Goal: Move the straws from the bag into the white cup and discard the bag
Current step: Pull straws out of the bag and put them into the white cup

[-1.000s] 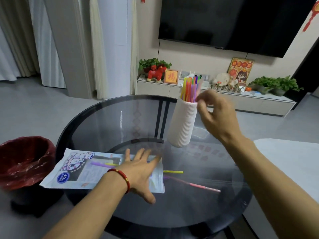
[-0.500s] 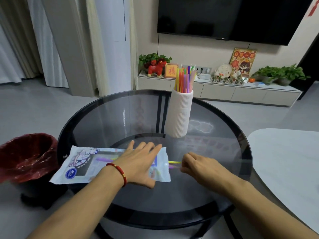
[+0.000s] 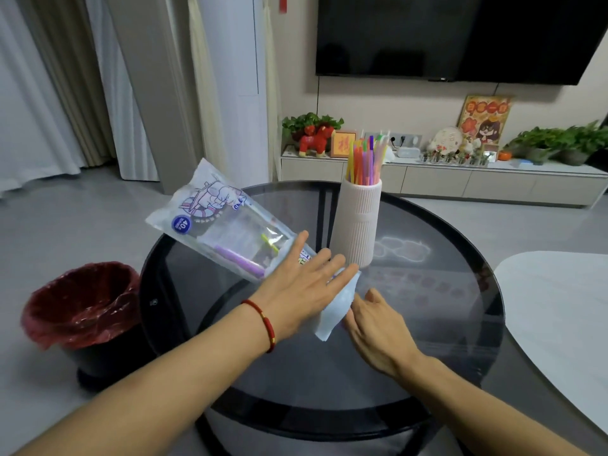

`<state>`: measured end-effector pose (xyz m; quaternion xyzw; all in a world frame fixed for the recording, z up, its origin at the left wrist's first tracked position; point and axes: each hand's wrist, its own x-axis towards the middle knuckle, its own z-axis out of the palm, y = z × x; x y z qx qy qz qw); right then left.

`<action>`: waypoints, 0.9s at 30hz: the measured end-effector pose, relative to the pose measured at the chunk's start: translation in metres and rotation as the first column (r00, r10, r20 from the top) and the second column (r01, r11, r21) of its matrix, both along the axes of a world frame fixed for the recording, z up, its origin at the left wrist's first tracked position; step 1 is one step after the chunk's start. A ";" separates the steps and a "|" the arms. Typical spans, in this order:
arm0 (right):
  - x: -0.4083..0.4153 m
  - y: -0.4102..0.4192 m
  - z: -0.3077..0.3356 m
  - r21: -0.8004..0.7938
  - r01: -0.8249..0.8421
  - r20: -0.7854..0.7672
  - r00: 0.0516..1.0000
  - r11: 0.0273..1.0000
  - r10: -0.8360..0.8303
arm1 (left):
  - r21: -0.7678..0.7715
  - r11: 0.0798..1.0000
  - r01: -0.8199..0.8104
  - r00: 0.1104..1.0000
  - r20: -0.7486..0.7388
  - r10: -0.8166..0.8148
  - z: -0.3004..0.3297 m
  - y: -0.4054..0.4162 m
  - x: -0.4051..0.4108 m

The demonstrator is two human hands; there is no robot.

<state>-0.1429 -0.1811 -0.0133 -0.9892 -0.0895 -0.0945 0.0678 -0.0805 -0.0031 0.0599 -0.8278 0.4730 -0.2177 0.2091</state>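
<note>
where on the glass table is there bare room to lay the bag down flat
Bare glass lies on the table right of the white cup, out to the far-right rim, and along the near edge between the forearms. It is crowded centre-left: the left hand lifts the bag there, the right hand is at the bag's mouth, and the cup stands just behind.

We see bare glass along the table's (image 3: pixel 427 324) right and near edges; the white cup (image 3: pixel 358 222) blocks its middle.
</note>
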 end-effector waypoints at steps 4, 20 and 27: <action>0.007 0.017 -0.010 0.255 -0.101 -0.011 0.994 0.962 0.107 | 0.027 1.000 0.010 0.997 0.078 -0.012 0.001 0.000 -0.001; 0.021 -0.032 0.012 0.645 0.239 -0.471 0.873 0.726 0.131 | -0.155 0.923 -0.353 0.903 -0.313 0.293 -0.042 0.026 0.039; 0.006 -0.066 0.044 0.015 0.057 -0.373 0.927 0.998 -0.048 | -0.122 0.939 -0.322 0.681 -0.718 0.141 -0.045 0.035 0.034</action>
